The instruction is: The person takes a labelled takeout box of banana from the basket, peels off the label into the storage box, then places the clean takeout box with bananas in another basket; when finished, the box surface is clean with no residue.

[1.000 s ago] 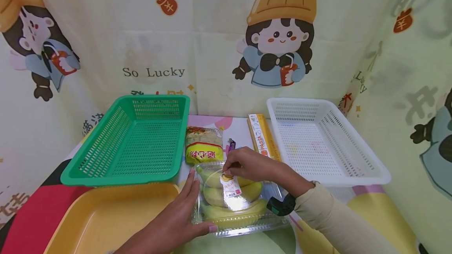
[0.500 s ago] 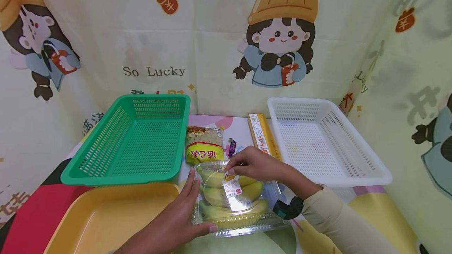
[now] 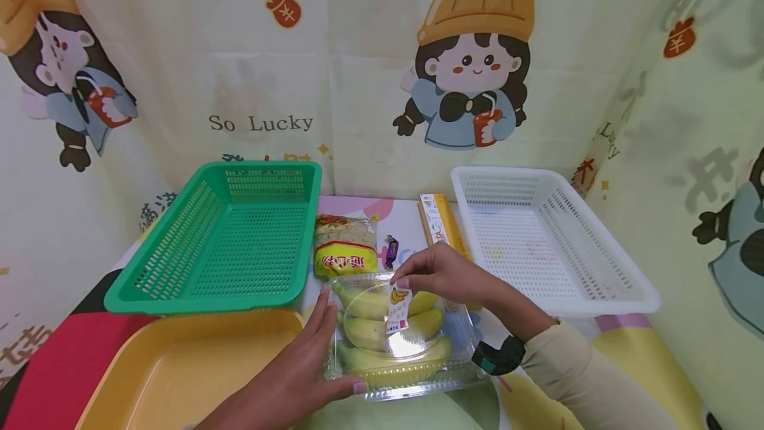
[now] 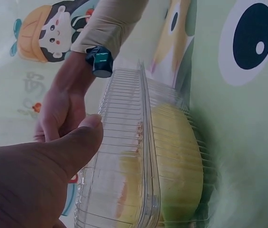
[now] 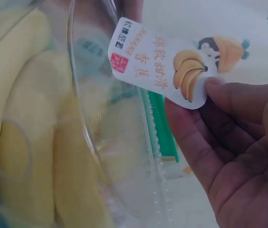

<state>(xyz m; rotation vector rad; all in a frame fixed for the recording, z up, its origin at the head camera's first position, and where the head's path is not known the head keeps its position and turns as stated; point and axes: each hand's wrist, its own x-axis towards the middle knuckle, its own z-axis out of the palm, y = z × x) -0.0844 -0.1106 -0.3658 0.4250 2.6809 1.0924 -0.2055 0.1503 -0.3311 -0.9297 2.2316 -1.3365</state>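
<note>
A clear plastic clamshell box (image 3: 412, 377) with several yellow bananas (image 3: 370, 334) inside sits in front of me, its lid down. My right hand (image 3: 444, 274) is over the lid and pinches one end of a white banana sticker (image 5: 160, 66) between thumb and fingers. In the right wrist view the sticker stands up from the lid; whether its far end touches the plastic, I cannot tell. My left hand (image 3: 304, 363) rests against the box's left side, fingers extended along it, with the thumb (image 4: 84, 137) on the front edge.
Behind the box lie a yellow food packet (image 3: 346, 247), a small purple-wrapped candy (image 3: 391, 252) and a yellow pasta box (image 3: 444, 221). A green basket (image 3: 113, 300) stands at left, a white basket (image 3: 644, 300) at right. A yellow tray (image 3: 143, 344) is at front left.
My right hand has moved a little to the right with the sticker's end, and the sticker has shifted and turned with it. My left hand and the box have stayed in place.
</note>
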